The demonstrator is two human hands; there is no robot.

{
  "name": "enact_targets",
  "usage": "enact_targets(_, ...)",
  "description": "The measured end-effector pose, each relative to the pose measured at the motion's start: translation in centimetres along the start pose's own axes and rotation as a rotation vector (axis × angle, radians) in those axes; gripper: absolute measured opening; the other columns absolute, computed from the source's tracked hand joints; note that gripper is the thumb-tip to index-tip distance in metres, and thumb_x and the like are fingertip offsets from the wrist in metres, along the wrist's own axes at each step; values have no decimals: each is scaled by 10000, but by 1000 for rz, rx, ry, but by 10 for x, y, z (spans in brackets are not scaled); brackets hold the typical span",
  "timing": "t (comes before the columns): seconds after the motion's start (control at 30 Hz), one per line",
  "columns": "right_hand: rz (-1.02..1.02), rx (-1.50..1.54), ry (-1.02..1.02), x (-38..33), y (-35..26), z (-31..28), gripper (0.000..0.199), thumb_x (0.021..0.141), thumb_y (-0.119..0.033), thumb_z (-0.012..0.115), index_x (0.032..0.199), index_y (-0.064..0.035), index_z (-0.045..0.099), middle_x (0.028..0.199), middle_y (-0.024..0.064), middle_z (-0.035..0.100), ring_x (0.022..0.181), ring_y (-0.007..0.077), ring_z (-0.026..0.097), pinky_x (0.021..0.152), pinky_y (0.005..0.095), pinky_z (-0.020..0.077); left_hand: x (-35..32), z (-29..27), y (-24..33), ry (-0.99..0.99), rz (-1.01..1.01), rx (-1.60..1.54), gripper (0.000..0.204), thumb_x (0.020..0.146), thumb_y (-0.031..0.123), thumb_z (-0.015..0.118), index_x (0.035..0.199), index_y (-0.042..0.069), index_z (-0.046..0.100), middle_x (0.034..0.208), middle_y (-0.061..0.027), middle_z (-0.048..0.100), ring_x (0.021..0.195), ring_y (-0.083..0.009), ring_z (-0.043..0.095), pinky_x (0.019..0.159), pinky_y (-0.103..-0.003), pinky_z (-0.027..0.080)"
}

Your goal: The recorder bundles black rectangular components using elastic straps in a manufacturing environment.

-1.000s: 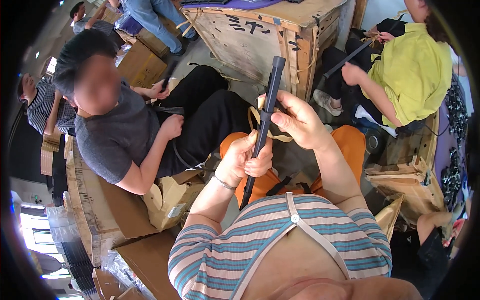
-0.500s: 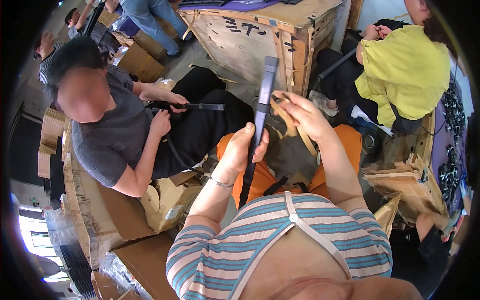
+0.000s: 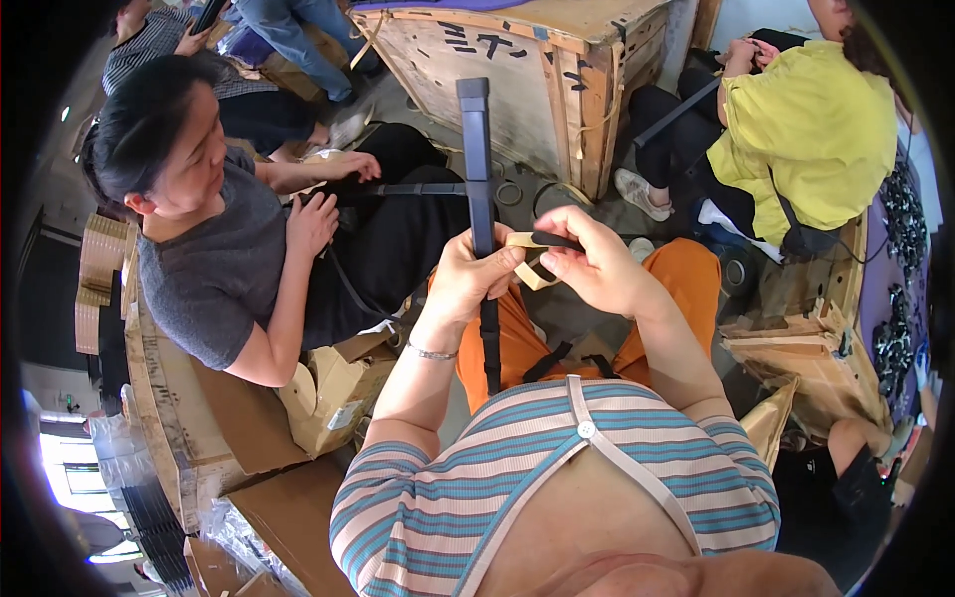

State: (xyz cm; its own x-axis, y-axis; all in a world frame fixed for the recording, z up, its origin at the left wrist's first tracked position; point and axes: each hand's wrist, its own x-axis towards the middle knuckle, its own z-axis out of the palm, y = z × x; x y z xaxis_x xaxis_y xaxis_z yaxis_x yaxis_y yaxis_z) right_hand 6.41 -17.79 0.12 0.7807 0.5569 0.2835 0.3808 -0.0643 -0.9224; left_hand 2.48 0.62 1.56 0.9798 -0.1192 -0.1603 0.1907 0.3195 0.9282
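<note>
A long, flat, dark blue-grey bar (image 3: 476, 129) stands nearly upright in front of me, gripped near its lower end by my left hand (image 3: 464, 284). Below that hand a black strap (image 3: 490, 353) hangs toward my lap. Close beside it, my right hand (image 3: 602, 269) is closed on a narrow strip of tape (image 3: 521, 240), tan on one face and black on the other. The strip runs across to my left thumb beside the bar, with a tan loop below. Whether it touches the bar, I cannot tell.
At the left sits a person in grey (image 3: 219, 269) with a dark strap (image 3: 423, 189) across the lap. Someone in a yellow top (image 3: 806, 149) sits at the right. A wooden crate (image 3: 507, 90) stands ahead. Cardboard boxes (image 3: 343, 398) are at my left, and tape rolls (image 3: 508, 192) lie on the floor.
My left hand and the bar have moved left, the bar now more upright. My right hand has come down, bringing the strip to my left thumb. The person in grey has lifted a hand off the strap.
</note>
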Motion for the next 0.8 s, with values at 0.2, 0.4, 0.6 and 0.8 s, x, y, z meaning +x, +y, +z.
enact_targets(0.2, 315, 884, -241, 1, 12, -8, 113, 893, -106, 495, 967, -20, 498, 804, -18, 466, 654, 44, 405, 551, 187, 333, 1, -6, -4, -36, -6, 12, 171, 767, 59, 688, 841, 12, 541, 587, 13, 487, 435, -37, 380, 389, -184, 276)
enact_targets(0.4, -24, 902, -73, 8, 6, 2, 62, 847, -56, 578, 887, -13, 555, 965, 41, 498, 701, 54, 519, 558, 179, 421, 5, 5, -9, -36, -61, 34, 154, 761, 59, 695, 803, 13, 554, 587, 14, 501, 443, -31, 384, 389, -186, 271)
enact_targets(0.6, -7, 486, -25, 24, 18, 7, 83, 801, -47, 644, 806, 10, 584, 942, 55, 574, 679, 38, 525, 587, 179, 436, 18, 1, -31, -212, -118, 138, 156, 777, 113, 691, 805, 25, 565, 650, 15, 530, 511, -39, 424, 445, -189, 315)
enact_targets(0.8, 95, 598, 79, 25, 26, -2, 31, 813, -7, 607, 818, 7, 579, 944, 74, 589, 634, 23, 455, 569, 170, 391, 4, -25, -81, -295, -65, 140, 349, 863, 359, 571, 918, 15, 538, 701, -18, 552, 659, -94, 519, 616, -204, 413)
